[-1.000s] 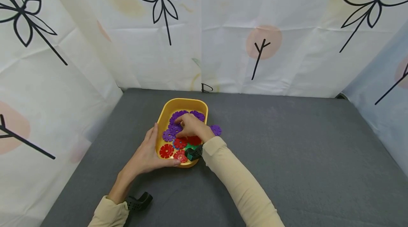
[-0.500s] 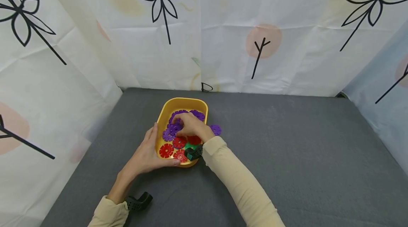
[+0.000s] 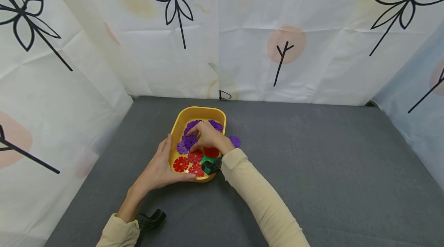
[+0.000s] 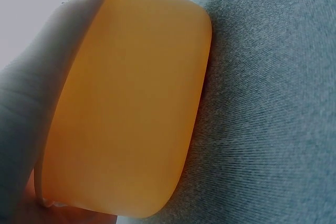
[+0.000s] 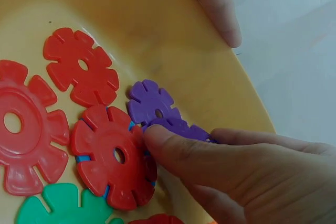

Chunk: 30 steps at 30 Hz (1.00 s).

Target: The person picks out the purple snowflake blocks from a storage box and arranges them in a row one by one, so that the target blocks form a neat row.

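Fingers (image 3: 198,126) of the right hand (image 3: 211,138) are bent in, and it's a pinch: thumb on the near side of a purple disc (image 5: 181,128), a finger beyond it. Everything turns on this: from the knuckles the disc lies at 9 o'clock, right between thumb and fingertip, so the right hand is the nearer one by far. It's round, so no long axis to call! Right wrist view has it foreshortened, tilted I'd say, close against another purple disc (image 5: 148,98); which way its face points, I can't tell.

Where are we? Down inside the yellow tray (image 3: 201,113), whose own long axis runs roughly 12 to 6. Red discs (image 3: 181,164) sit towards the 6 o'clock end, one with a blue piece (image 5: 83,158) peeking from under it, and a green disc (image 3: 208,159) shows by the right wrist. Over at 8 o'clock the left hand (image 3: 159,166) grips the corner, thumb along the near rim. Outside, at 3 o'clock, a stray purple disc (image 3: 235,141) lies beside the tray on the grey bench (image 3: 312,154), with a printed cloth (image 3: 249,66) hanging at 12.
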Motion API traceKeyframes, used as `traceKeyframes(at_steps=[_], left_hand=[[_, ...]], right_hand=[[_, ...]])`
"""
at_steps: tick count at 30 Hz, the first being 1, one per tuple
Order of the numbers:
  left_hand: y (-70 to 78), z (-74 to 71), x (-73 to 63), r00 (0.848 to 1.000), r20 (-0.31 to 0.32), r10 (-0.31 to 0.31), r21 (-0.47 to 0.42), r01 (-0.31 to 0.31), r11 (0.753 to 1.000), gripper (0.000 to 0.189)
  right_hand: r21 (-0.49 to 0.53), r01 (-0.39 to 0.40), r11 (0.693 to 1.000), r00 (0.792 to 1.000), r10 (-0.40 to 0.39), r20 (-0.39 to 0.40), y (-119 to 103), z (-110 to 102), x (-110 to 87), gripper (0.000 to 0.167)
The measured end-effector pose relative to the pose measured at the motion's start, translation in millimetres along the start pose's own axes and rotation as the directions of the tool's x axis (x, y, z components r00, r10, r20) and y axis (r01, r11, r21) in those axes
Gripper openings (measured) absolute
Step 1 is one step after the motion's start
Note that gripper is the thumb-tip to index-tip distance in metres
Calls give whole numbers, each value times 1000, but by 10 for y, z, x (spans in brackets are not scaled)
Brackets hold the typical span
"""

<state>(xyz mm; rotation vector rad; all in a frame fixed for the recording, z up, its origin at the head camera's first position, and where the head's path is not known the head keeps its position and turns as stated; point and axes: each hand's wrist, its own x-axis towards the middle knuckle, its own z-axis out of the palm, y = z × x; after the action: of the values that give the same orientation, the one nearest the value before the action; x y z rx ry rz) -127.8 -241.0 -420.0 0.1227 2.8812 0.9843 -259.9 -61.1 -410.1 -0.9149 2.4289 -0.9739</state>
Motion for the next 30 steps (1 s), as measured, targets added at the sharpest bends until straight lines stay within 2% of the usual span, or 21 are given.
traceKeyframes(at_steps=[7, 16, 25, 30], left_hand=[[-2, -6, -8, 1000, -1, 8, 8, -8, 1000, 145], [27, -8, -21, 1000, -10, 4, 12, -4, 1000, 145], [65, 0, -31, 999, -14, -30, 10, 30, 999, 145], [76, -4, -32, 999, -9, -52, 14, 53, 999, 145]], right_hand=[[36, 21, 999, 1000, -21, -21, -20, 0, -6, 48], [172, 68, 983, 981, -34, -192, -96, -83, -57, 48], [221, 102, 970, 974, -53, -220, -219, -264, -236, 49], [209, 107, 972, 963, -49, -266, -208, -395, -406, 49]])
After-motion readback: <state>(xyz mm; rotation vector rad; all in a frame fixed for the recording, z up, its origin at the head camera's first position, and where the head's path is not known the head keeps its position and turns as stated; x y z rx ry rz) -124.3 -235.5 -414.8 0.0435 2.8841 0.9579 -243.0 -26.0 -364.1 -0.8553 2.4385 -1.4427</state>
